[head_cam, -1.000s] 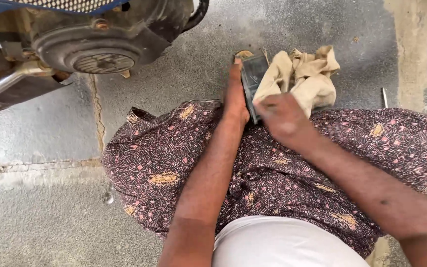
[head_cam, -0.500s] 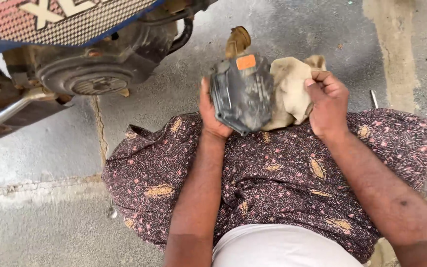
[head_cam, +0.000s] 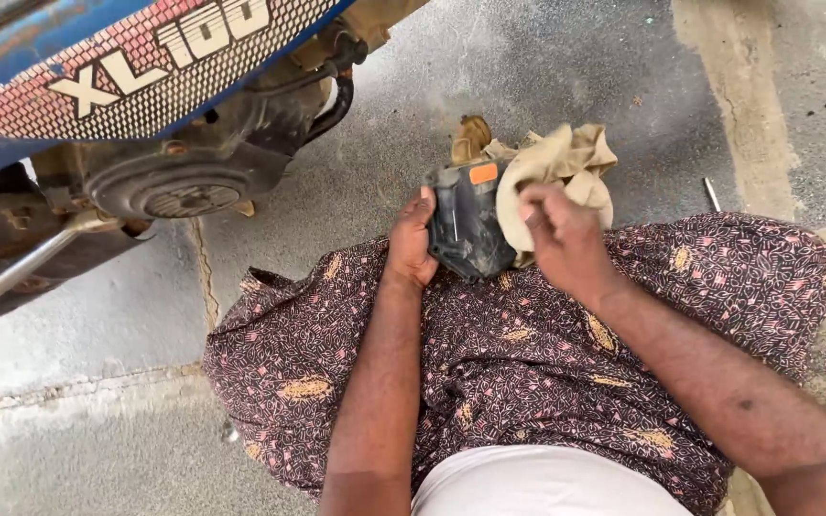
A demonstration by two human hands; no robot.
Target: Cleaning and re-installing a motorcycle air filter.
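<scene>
Concrete floor (head_cam: 547,86), grey, cracked at 9 o'clock. Two-wheeler underside (head_cam: 174,143) with round engine cover, at 10 o'clock. Patterned lap cloth (head_cam: 528,354), brown, across centre. Beige rag (head_cam: 566,162), bunched at 1 o'clock, pressed against dark grimy plastic part (head_cam: 466,225) with orange patch, propped on lap at 12 o'clock. Left hand (head_cam: 411,244) closed around part's near left edge, steadying. Right hand (head_cam: 561,234) clenched on rag. Small metal rod (head_cam: 711,194) on floor at 2 o'clock. Step judged: wiping the part clean. Next move calls for firm strokes over remaining grime, part held still.
</scene>
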